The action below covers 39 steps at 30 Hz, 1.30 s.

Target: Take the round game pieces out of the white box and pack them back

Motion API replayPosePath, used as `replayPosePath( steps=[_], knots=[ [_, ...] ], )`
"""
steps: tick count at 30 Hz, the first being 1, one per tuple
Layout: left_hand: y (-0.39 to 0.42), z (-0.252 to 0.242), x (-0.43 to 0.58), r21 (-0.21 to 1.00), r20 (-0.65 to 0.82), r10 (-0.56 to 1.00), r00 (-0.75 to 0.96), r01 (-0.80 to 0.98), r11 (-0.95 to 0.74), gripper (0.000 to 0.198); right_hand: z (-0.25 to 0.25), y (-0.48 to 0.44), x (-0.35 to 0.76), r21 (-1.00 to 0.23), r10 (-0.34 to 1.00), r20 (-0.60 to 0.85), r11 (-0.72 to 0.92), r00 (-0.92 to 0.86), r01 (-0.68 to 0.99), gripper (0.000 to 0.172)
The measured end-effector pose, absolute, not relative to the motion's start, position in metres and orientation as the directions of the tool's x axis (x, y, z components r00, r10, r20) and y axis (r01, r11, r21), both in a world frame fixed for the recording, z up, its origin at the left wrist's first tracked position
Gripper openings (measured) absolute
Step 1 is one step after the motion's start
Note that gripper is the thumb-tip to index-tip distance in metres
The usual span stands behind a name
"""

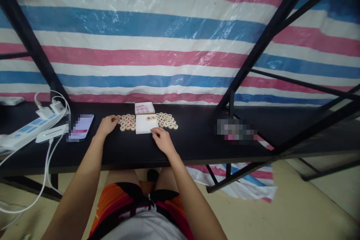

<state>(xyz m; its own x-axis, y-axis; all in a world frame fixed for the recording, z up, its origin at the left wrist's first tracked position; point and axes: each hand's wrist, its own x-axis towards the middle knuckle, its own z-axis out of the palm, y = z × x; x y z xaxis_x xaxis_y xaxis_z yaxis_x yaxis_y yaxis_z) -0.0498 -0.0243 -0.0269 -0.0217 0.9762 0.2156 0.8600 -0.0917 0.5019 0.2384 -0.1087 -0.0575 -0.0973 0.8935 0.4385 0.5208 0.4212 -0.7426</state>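
Round Chinese chess pieces with red markings [128, 122] lie in rows on the black table, left of a white open box [143, 125]. On the box's other side is a cluster of pieces with dark markings [167, 120]. A few pieces [151, 118] sit inside the box, by its far right corner. My left hand [107, 125] is closed at the outer edge of the red group, fingertips on a chess piece. With bent fingers, my right hand [161, 138] grips the near right corner of the box.
Behind the box lies its printed lid [144, 108]. On the left are a phone [81, 127], a white power strip [30, 129] with plugs, and looping white cables [46, 172]. A blurred item [235, 130] rests to the right, near black metal frame bars [253, 52]. Striped sheeting [146, 37] hangs behind.
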Motion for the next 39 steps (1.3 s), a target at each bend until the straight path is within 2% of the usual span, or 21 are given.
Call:
replayPosePath(
  steps=[8,13,20,39],
  knots=[
    [-0.0221,-0.0286,-0.0502,0.488,0.243,0.97,-0.013,0.866,-0.111,0.028,-0.0586,-0.108,0.2373,-0.747,0.893,0.439,0.422,-0.095,0.514,0.024],
    [-0.0189,-0.0308,-0.0487,0.446,0.356,0.932,-0.064,0.888,-0.11,0.044,-0.0595,-0.1075,0.2379,-0.746,0.89,0.445,0.431,-0.101,0.507,0.024],
    [-0.0158,-0.0344,-0.0501,0.372,0.295,0.954,0.055,0.913,-0.168,0.039,-0.0621,-0.1059,0.238,-0.744,0.888,0.449,0.433,-0.099,0.508,0.023],
    [-0.0195,-0.0297,-0.0467,0.415,0.275,0.96,0.06,0.893,-0.175,0.037,-0.0594,-0.1075,0.2379,-0.74,0.893,0.438,0.424,-0.104,0.522,0.024]
  ],
)
